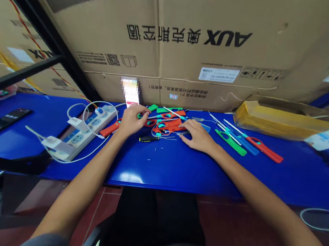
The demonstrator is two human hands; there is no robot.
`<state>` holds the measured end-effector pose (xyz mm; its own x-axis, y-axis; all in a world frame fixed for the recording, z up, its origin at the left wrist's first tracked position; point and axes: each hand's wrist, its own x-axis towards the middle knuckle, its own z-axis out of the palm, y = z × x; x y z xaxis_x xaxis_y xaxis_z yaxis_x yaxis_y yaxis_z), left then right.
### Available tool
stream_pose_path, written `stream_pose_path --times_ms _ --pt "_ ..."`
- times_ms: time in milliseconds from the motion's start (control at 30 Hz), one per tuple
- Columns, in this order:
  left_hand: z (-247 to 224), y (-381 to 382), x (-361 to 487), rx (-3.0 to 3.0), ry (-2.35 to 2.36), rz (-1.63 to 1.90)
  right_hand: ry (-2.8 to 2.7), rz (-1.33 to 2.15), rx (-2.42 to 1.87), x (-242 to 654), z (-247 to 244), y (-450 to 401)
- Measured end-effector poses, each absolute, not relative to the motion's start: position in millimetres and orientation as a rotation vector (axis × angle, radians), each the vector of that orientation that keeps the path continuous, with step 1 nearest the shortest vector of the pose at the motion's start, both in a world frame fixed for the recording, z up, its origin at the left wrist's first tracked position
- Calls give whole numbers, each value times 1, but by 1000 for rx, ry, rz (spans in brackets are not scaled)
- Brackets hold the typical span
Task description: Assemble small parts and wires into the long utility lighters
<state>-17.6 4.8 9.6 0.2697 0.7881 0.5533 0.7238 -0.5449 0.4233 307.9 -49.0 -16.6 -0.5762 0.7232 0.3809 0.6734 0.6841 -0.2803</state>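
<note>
L hand is over the near-left end of a pile of red & green plastic handles w/ thin metal rods, in the middle of a blue table. Its fingers are curled down & partly open, tips at the pile by a green handle; can't tell if they've got hold of anything. R hand lies at the pile's right side, palm down, fingers loosely spread & nearly flat, tips touching or just beside a red handle; no clear grip, can't tell for sure. Just below the pile, betw. the hands, is a small screwdriver w/ black & yellow handle, lying flat, w/ a few tiny metal bits nearby. To the right, well clear of R hand, lie more long tools in green, blue & red, side by side at a slant. Left of L hand: a white power strip w/ plugged-in chargers & cables, a black remote further out. A phone stands propped against a big AUX carton behind the pile, w/ a flat box w/ yellow tape at back right.
</note>
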Motion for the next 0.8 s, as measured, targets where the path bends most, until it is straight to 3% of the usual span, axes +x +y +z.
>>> stream_pose_path --times_ms 100,300,800 --pt "13 8 -24 2476 1433 1022 -2414 169 -1072 306 -15 -50" --pt "6 16 -37 2694 1267 440 -2433 209 -1066 302 -21 -49" --pt "19 11 -54 2485 1285 496 -2421 271 -1052 303 -23 -47"
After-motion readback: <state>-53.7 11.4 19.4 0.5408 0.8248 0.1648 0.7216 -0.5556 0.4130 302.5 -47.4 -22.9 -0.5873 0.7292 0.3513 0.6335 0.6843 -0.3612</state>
